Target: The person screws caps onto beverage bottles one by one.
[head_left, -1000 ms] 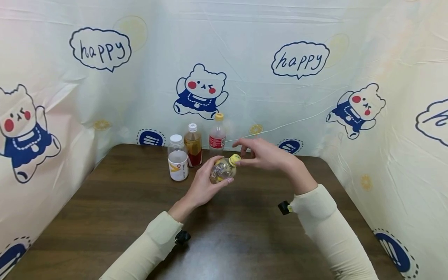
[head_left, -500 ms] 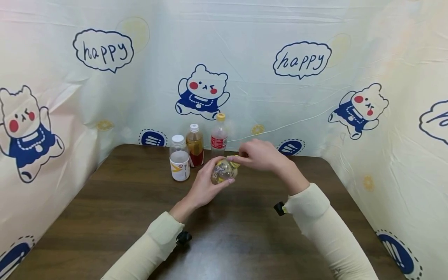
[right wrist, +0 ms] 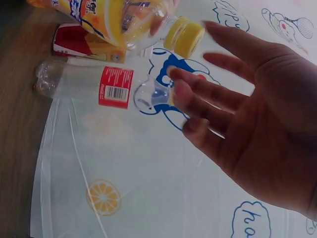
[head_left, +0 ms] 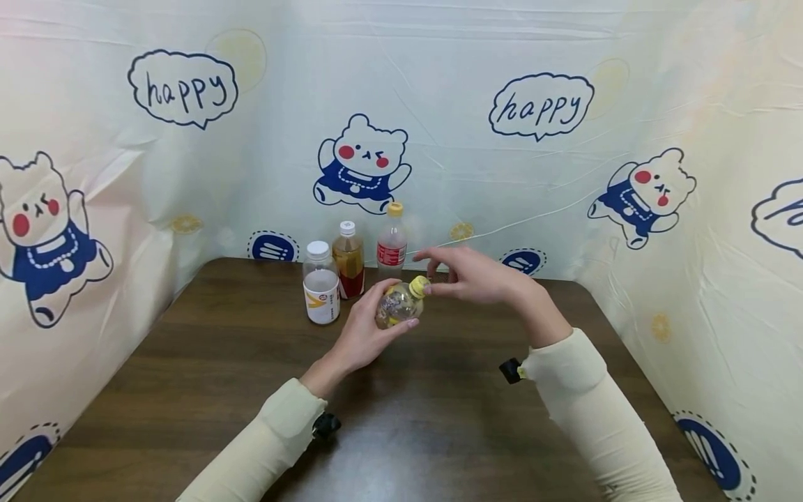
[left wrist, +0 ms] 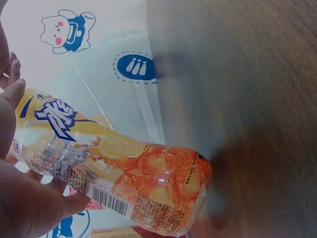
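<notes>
My left hand [head_left: 362,333] grips a clear plastic drink bottle [head_left: 399,305], its fingers and thumb wrapped round the upper body. An orange and yellow label with lemon and ice pictures covers the bottle in the left wrist view [left wrist: 153,173]. The yellow cap [head_left: 419,286] sits on its neck and tilts toward my right hand [head_left: 479,275]. In the right wrist view, that hand's fingers [right wrist: 213,94] are spread and loosely bent. Its thumb tip lies right by the cap [right wrist: 189,37]; whether they touch, I cannot tell. Nothing is held in the right hand.
Behind my left hand stand a white-capped bottle with a white label [head_left: 322,296], an amber drink bottle [head_left: 348,261] and a clear red-labelled bottle [head_left: 392,251]. A patterned curtain [head_left: 439,139] surrounds the dark wooden table [head_left: 401,432] at the back and sides.
Half a second ago my right fingers were curled over the yellow cap. Since then they have opened and drawn back to the right, uncovering it. The left hand keeps its hold on the bottle.
</notes>
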`<state>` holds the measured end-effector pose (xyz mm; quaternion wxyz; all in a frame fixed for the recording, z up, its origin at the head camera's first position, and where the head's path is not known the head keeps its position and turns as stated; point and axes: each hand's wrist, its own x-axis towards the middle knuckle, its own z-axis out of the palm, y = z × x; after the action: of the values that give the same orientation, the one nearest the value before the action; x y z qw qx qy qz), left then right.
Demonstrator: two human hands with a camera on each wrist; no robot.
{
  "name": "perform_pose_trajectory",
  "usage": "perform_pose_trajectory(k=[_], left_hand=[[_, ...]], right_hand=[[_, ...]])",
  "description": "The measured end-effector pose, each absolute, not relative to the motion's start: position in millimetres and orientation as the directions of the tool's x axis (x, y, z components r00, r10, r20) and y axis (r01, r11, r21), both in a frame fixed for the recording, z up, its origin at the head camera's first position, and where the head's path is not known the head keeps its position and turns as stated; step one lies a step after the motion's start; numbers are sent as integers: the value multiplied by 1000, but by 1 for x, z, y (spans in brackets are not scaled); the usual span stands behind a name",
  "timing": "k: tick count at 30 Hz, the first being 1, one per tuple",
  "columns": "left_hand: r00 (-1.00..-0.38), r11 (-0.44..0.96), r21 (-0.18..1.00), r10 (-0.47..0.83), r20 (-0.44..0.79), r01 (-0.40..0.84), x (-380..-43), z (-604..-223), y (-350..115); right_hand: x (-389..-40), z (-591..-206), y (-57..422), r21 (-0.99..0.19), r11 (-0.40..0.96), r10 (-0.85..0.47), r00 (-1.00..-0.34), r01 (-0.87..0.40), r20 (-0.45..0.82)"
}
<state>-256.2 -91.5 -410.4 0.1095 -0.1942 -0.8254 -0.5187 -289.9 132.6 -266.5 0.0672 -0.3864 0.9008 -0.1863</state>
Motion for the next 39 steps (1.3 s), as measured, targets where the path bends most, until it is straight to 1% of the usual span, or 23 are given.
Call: perform_pose_trajectory(k=[3, 5, 8, 10, 14, 16, 18, 20, 23, 25, 29, 32, 35, 39], left_hand=[[-901, 382, 817, 209, 379, 432, -256, -410, -92], [-903, 378, 821, 210, 374, 428, -256, -410, -92], [-905, 377, 824, 211, 369, 424, -256, -410, -92], [-906, 378, 824, 211, 368, 423, -255, -410, -92], [-904, 377, 823, 211, 372, 426, -254, -410, -93], [-902, 377, 820, 210, 377, 431, -253, -410, -93], [-901, 378, 818, 208, 381, 433, -253, -410, -93], [-901, 381, 817, 207, 381, 433, -253, -410, -93], [-899, 379, 816, 214, 381, 436, -253, -410, -93], [-899, 379, 816, 217, 380, 437, -253, -410, -93], [-897, 375, 816, 216, 385, 440, -254, -409, -94], [-898, 375, 816, 214, 385, 439, -254, -409, -94], [-898, 378, 816, 218, 382, 438, -254, -409, -93], [-897, 382, 813, 231, 377, 440, -252, -410, -93]], right_hand=[[-289, -268, 131, -431, 592, -759, -651, -681, -14], [-290, -269, 129, -432, 570, -777, -630, -699, -7], [-291, -272, 125, -423, 561, -779, -627, -711, 20], [-291, -274, 123, -387, 592, -756, -653, -707, 37], [-291, -279, 116, -225, 714, -667, -742, -662, 65], [-290, -280, 112, -155, 762, -626, -776, -629, 74], [-289, -280, 110, -131, 784, -603, -795, -607, 74], [-288, -278, 111, -142, 790, -591, -803, -596, 80], [-288, -273, 118, -205, 760, -615, -784, -617, 79], [-288, -270, 123, -273, 715, -654, -754, -643, 62], [-290, -266, 127, -398, 606, -751, -660, -689, 1], [-291, -267, 126, -423, 557, -790, -613, -715, -5], [-292, -270, 123, -407, 560, -787, -617, -722, 12], [-293, -275, 118, -311, 639, -734, -678, -703, 25]])
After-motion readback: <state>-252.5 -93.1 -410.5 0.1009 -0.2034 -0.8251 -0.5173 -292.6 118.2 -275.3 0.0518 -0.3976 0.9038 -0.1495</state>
